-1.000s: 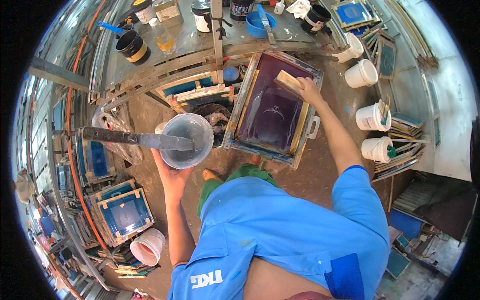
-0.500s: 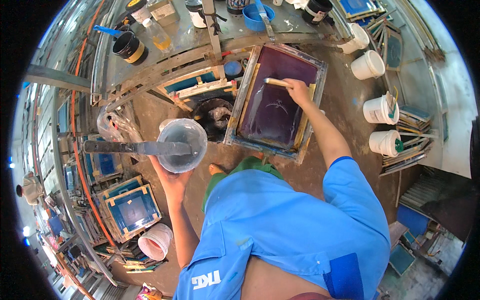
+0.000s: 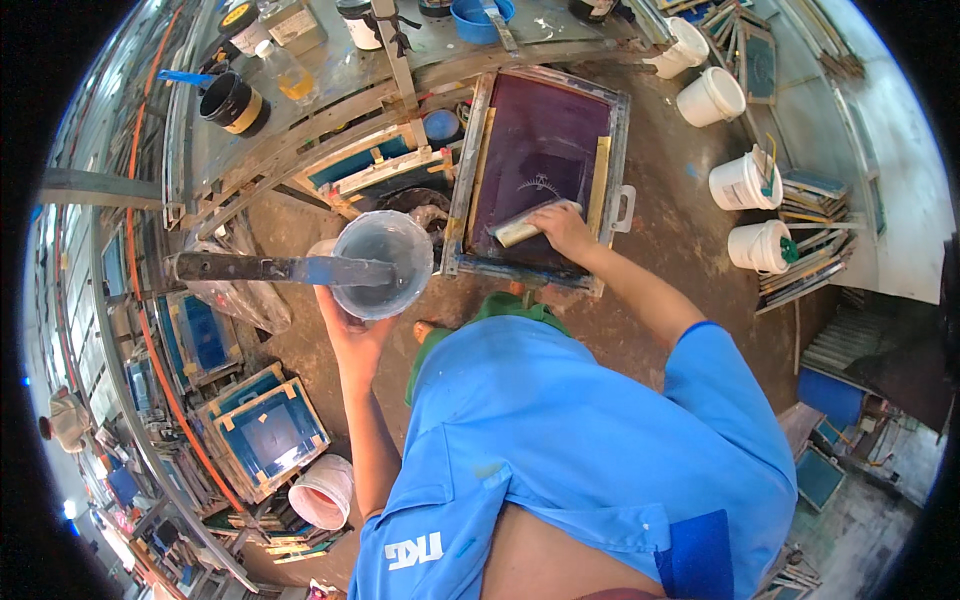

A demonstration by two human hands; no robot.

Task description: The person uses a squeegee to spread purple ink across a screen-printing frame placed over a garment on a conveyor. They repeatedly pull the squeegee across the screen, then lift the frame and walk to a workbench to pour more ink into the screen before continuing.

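Note:
My left hand [image 3: 352, 328] is closed around the lower side of a translucent plastic tub [image 3: 418, 232] that holds some pale, clear-looking stuff. A broad spatula [image 3: 300, 270] with a dark handle lies across its rim, blade inside and handle sticking out to the left. My right hand [image 3: 566, 230] grips a short wooden squeegee [image 3: 517, 232], whose edge rests on or just over the lower part of a dark purple printing screen [image 3: 545, 120]. A pale curved design shows on the mesh just beyond the squeegee. The wood-and-metal screen frame [image 3: 461, 210] leans in front of me.
A bench [image 3: 330, 100] with a dark pot [image 3: 235, 103], a bottle [image 3: 287, 72] and a blue bowl [image 3: 480, 20] stands at the far side. White buckets [image 3: 745, 180] and stacked frames line the right. More screens [image 3: 265, 430] and a pinkish bucket [image 3: 322, 490] are at left.
My right hand has drawn the squeegee toward me, down the screen, and turned it so its length shows. The tub in my left hand has shifted slightly up and right in view.

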